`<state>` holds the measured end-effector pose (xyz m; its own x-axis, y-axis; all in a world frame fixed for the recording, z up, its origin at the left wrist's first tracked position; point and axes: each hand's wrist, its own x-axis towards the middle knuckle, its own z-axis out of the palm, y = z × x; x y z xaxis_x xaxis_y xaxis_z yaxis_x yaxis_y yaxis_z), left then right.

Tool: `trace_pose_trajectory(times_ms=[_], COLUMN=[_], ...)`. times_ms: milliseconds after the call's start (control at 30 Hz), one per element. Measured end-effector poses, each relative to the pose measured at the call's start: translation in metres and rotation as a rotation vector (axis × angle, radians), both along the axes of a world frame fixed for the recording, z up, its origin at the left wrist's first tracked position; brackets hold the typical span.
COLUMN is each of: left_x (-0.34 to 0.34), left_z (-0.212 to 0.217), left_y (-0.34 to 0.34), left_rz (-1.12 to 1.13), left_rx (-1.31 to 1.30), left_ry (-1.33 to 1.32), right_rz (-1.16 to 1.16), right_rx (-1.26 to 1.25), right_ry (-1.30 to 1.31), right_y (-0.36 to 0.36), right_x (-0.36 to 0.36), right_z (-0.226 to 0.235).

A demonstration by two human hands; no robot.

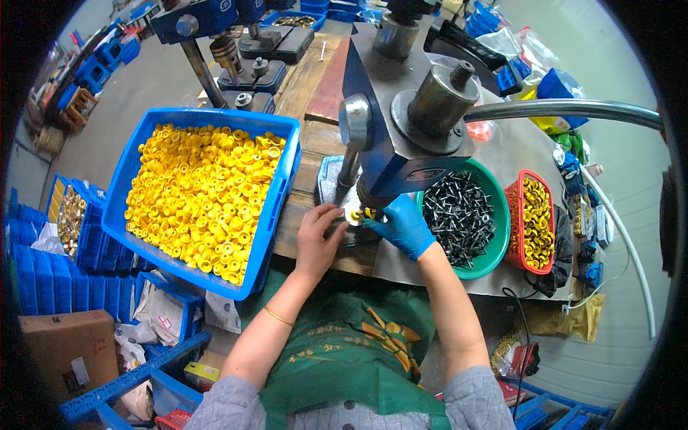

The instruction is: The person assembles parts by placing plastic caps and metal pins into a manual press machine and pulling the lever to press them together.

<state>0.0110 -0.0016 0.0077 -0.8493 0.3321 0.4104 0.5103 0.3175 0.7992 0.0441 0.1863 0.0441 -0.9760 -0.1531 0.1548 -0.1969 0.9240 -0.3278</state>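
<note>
My left hand (318, 240), bare, reaches under the press head with thumb and forefinger curved toward a small yellow cap (355, 214). Its fingertips come right up to the cap; whether they grip anything is too small to make out. From the other side my right hand (404, 227), in a blue glove, pinches a small yellow-and-black part (369, 213) close beside the cap. Above both hands stands the dark metal bench press (408, 136), its ram just over the fingers. The press base (331, 175) partly shows behind my left hand.
A blue tray of yellow caps (201, 204) stands at the left. To the right are a green bowl of black screw-like pins (460, 218) and a red basket of yellow parts (536, 222). A metal lever (566, 109) sticks out rightward. More presses (258, 75) stand behind.
</note>
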Motion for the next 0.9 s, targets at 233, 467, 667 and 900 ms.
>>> trace_pose_trajectory(times_ms=[233, 467, 667, 900], left_x=[0.005, 0.008, 0.007, 0.012], left_z=[0.004, 0.009, 0.008, 0.015], left_y=[-0.01, -0.009, -0.017, 0.005], left_rz=[0.042, 0.03, 0.034, -0.04], left_rx=[0.065, 0.078, 0.063, 0.135], left_ry=[-0.141, -0.112, -0.061, -0.071], right_rz=[0.065, -0.042, -0.329, -0.286], right_rx=[-0.31, -0.415, -0.33, -0.357], right_ry=[0.04, -0.023, 0.299, 0.324], right_y=[-0.014, -0.013, 0.05, 0.382], right_x=[-0.017, -0.008, -0.005, 0.208], right_z=[0.003, -0.021, 0.109, 0.24])
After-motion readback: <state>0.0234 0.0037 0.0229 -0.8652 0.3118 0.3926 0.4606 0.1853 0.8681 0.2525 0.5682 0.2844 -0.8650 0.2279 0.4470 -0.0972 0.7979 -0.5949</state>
